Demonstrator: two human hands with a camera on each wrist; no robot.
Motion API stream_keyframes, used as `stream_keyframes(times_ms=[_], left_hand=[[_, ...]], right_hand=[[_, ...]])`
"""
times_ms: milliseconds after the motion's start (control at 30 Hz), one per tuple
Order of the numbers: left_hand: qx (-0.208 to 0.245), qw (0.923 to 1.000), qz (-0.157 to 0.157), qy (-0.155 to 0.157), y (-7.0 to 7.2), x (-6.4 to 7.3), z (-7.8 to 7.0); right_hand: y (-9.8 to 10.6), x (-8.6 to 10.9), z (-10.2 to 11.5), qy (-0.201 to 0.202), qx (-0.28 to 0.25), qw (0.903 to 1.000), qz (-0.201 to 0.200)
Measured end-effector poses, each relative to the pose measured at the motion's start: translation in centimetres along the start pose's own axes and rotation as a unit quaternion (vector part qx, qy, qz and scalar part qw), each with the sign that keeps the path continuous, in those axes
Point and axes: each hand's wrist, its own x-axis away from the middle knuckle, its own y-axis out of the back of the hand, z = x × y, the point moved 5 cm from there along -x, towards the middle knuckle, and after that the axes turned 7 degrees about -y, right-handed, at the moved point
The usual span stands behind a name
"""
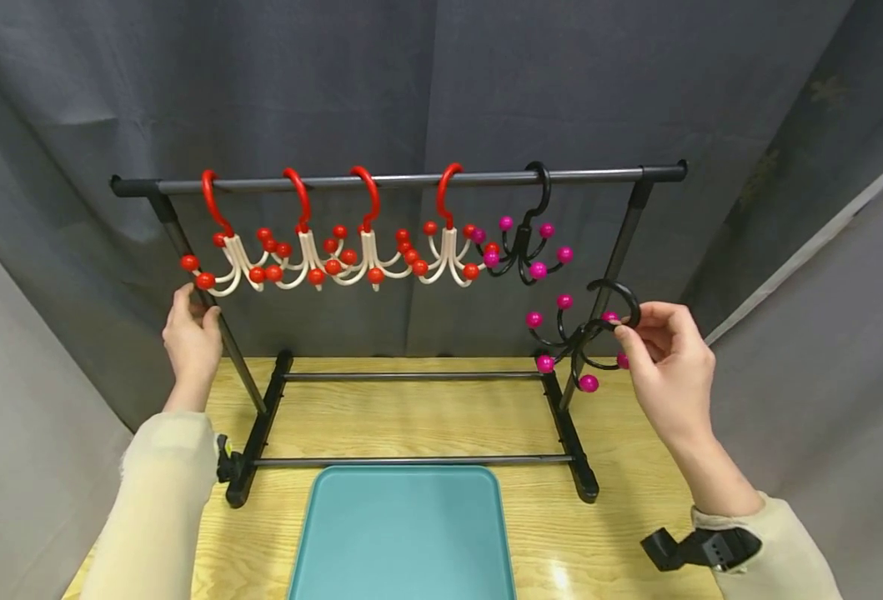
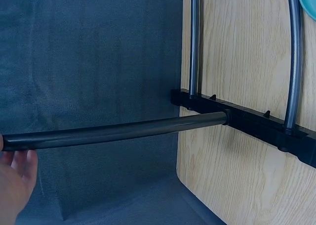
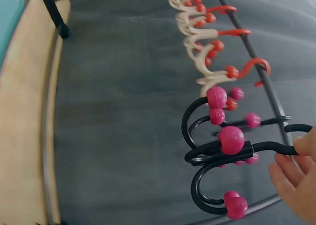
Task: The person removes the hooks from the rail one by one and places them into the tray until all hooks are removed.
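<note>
My right hand (image 1: 669, 375) pinches a black multi-arm hook hanger (image 1: 578, 337) with pink ball tips by its curved hook. The hanger is held tilted, below the rail and in front of the right post. In the right wrist view, the fingertips (image 3: 284, 173) are on the hanger's black neck (image 3: 274, 147). My left hand (image 1: 195, 337) holds the left post (image 2: 123, 132) of a metal garment rack, fingers and thumb around it. Another black hanger (image 1: 522, 246) with pink balls hangs on the rail (image 1: 411, 181), beside several white hangers (image 1: 369, 250) with red hooks and balls.
A teal tray (image 1: 403, 533) lies on the wooden table (image 1: 546, 542) in front of the rack. Black feet (image 1: 261, 433) and two low crossbars (image 1: 411, 460) support the rack. Grey curtains (image 1: 321, 83) stand behind and at both sides.
</note>
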Motion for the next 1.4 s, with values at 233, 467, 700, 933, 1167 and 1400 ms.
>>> stream_keyframes(times_ms=[233,467,700,933,1167,1400], left_hand=[[0.003,1.0000,-0.003,0.003,0.1,0.1,0.0],[0.003,1.0000,0.000,0.006,0.1,0.2,0.0],[0.004,1.0000,-0.003,0.006,0.0,0.2,-0.2],[0.009,0.9999,-0.004,0.001,-0.4,0.2,-0.3],[0.008,0.9999,-0.002,0.006,-0.4,0.1,-0.2],[0.006,1.0000,-0.002,0.004,-0.2,0.2,-0.1]], right_hand=[[-3.4,3.7,-2.2,-0.028,-0.009,0.9972,0.069],[-5.8,7.0,-4.1,-0.052,0.020,0.9918,0.115],[-7.6,10.2,-5.7,-0.072,0.000,0.9883,0.135],[-9.3,13.2,-7.6,-0.099,-0.001,0.9839,0.149],[-11.4,15.0,-8.7,-0.124,0.008,0.9740,0.190],[-13.2,16.5,-10.1,-0.147,0.042,0.9617,0.227]])
